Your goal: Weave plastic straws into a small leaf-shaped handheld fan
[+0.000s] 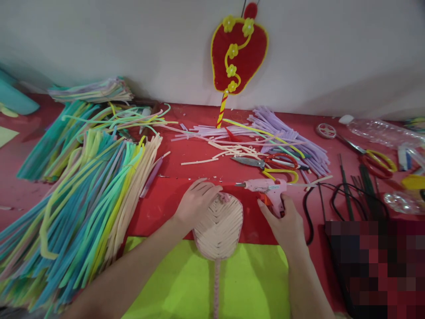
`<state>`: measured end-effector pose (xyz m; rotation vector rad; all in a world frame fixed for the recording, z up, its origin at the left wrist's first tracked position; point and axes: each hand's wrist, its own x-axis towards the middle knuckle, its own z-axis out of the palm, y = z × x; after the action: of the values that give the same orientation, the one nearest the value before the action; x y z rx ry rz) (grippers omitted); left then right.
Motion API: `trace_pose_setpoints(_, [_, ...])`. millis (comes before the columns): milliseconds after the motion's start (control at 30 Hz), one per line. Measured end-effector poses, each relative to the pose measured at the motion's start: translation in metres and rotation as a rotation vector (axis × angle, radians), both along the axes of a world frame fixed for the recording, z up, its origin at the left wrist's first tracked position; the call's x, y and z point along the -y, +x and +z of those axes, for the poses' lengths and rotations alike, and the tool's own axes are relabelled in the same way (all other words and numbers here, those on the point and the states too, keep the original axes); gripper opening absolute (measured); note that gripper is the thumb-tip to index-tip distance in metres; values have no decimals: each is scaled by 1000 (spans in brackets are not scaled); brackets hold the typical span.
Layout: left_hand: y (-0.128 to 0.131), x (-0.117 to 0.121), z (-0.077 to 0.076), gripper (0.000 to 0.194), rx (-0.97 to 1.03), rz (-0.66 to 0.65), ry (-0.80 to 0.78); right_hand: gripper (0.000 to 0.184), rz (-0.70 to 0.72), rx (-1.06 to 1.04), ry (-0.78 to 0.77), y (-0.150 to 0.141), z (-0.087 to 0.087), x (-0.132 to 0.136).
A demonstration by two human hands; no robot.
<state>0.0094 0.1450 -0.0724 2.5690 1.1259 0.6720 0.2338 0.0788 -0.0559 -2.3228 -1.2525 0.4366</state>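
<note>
A small fan [218, 230] wound in pale beige pipe cleaners, with a pinkish rim and a twisted stem, lies in front of me. My left hand [195, 201] holds its upper left edge, fingers curled over the rim and fingertips beside a small pink flower-like knot [226, 197] at the top. The thumb is hidden. To the right, a pink hot glue gun [265, 188] points its nozzle left toward the fan's top. The thumb and fingers of my right hand [287, 221] are around its handle, near the orange trigger.
Bundles of coloured pipe cleaners [79, 199] cover the left side. A lime green sheet [166, 279] lies under the fan. Behind are purple pipe cleaners [282, 128], scissors [249, 162] and a red fan [237, 57] by the wall. At right are more scissors [375, 159] and black cable [308, 221].
</note>
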Motion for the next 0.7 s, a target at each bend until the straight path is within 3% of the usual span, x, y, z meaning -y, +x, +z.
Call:
trace_pose_setpoints(233, [4, 4, 12, 24, 78, 48, -86, 67, -18, -10, -9, 2, -1, 0])
trace_pose_setpoints(333, [3, 6, 22, 25, 313, 152, -243, 68, -20, -4, -5, 3, -2, 0])
trace_pose_setpoints(400, [1, 3, 25, 29, 574, 306, -396, 68, -23, 1, -6, 3, -2, 0])
trace_pose_setpoints(533, [-5, -11, 16, 30, 1103, 461, -569, 71, -29, 11, -17, 4, -3, 0])
trace_pose_setpoints(600, [-9, -16, 11, 29, 1200, 504, -581, 71, -30, 17, -15, 4, -3, 0])
trace_pose_setpoints(700, [-9, -13, 15, 27, 1185, 507, -571, 69, -36, 21, -25, 4, -4, -1])
